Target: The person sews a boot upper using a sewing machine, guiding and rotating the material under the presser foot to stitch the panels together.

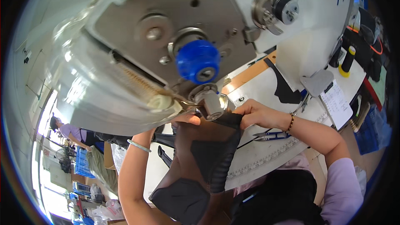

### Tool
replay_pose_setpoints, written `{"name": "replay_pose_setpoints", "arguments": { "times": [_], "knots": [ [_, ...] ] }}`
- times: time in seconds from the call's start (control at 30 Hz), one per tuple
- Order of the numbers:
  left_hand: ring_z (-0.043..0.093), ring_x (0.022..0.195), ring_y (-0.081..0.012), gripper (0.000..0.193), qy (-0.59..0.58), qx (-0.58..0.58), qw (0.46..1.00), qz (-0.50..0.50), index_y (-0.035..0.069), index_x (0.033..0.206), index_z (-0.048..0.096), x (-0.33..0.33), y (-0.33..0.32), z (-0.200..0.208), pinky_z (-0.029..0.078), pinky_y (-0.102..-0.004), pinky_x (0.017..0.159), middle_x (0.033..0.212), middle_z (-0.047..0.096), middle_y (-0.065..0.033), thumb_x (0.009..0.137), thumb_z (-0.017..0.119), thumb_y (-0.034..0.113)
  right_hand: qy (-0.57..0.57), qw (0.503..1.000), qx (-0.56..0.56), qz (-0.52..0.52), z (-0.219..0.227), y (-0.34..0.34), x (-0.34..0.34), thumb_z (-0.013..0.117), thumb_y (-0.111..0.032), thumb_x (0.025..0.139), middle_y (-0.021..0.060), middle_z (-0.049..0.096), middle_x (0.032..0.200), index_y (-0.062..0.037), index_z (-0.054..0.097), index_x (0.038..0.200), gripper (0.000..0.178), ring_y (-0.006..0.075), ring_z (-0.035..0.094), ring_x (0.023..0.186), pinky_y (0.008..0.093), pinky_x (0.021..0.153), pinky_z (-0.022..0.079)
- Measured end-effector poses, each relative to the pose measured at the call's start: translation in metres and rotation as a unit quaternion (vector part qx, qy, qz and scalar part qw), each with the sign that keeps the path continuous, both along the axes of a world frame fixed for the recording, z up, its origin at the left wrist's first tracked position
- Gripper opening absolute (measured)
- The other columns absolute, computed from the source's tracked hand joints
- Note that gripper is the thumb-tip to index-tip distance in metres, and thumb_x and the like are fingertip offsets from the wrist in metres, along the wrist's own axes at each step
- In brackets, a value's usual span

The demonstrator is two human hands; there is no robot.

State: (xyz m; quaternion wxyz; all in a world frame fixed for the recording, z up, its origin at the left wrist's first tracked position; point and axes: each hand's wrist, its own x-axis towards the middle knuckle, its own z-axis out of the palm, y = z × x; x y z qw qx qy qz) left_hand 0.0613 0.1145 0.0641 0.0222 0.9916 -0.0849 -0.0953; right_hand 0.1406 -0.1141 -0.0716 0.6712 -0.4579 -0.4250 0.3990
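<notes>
A sewing machine head (175, 21) with a blue knob (198, 60) fills the upper view. Below it hangs a brown and black sewn fabric piece (187, 146), with a ribbed black strip down one side and dark patches. Its upper edge lies at the machine's foot area (212, 104). My right hand (258, 114) pinches the black upper right corner of the piece between thumb and fingers. My left hand (187, 119) is at the upper left edge of the piece, a fingertip pointing toward the foot. The machine hides most of its fingers.
Thread snips (271, 136) lie beside my right wrist, near a ruler strip (266, 158) along the table edge. Farther right are a black cut piece (283, 85), a written sheet (336, 104) and a thread cone (347, 62). Another person (71, 131) stands far left.
</notes>
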Motion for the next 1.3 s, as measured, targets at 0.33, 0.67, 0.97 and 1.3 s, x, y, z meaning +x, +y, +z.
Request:
{"name": "replay_pose_setpoints", "arguments": {
  "times": [0.33, 0.67, 0.97, 1.3],
  "knots": [
    [0.056, 0.086, -0.0207, 0.062, 0.053, -0.009, 0.998, 0.012, 0.011, 0.09, 0.063, 0.001, -0.004, 0.005, 0.041, -0.0358, 0.079, 0.087, 0.061, -0.004, 0.067, 0.061, 0.068, 0.033, 0.999, 0.041, 0.007, -0.005, -0.004, -0.002, 0.058, -0.008, 0.076, -0.001, 0.062, 0.077, 0.0015, 0.064, 0.091, 0.019, 0.0039, 0.053, 0.073, 0.0193, 0.068, 0.042],
    [0.056, 0.086, -0.0206, 0.063, 0.023, -0.072, 0.995, 0.062, 0.01, 0.091, 0.062, -0.003, 0.0, -0.005, 0.042, -0.0351, 0.079, 0.086, 0.06, -0.0039, 0.067, 0.062, 0.068, 0.094, 0.995, 0.016, 0.04, 0.011, -0.008, -0.007, 0.075, -0.013, 0.071, 0.0001, 0.063, 0.083, 0.003, 0.063, 0.098, 0.033, 0.0056, 0.056, 0.077, 0.0196, 0.068, 0.043],
    [0.056, 0.082, -0.0196, 0.061, -0.077, -0.32, 0.941, 0.072, 0.009, 0.094, 0.061, -0.007, 0.015, -0.044, 0.043, -0.0332, 0.078, 0.087, 0.059, -0.0032, 0.065, 0.068, 0.063, 0.121, 0.991, 0.036, 0.037, 0.007, -0.013, 0.005, 0.069, -0.009, 0.077, 0.0045, 0.064, 0.085, 0.0041, 0.062, 0.103, 0.03, 0.0096, 0.06, 0.073, 0.0225, 0.067, 0.048],
    [0.056, 0.086, -0.0207, 0.06, -0.049, -0.347, 0.935, 0.05, 0.011, 0.097, 0.061, -0.001, 0.046, -0.036, 0.043, -0.0319, 0.084, 0.09, 0.06, -0.0048, 0.068, 0.066, 0.063, 0.121, 0.992, -0.009, -0.037, 0.012, -0.009, -0.029, 0.071, -0.005, 0.076, -0.0004, 0.06, 0.074, 0.0012, 0.064, 0.079, 0.01, 0.0047, 0.052, 0.068, 0.02, 0.059, 0.04]
  ]
}}
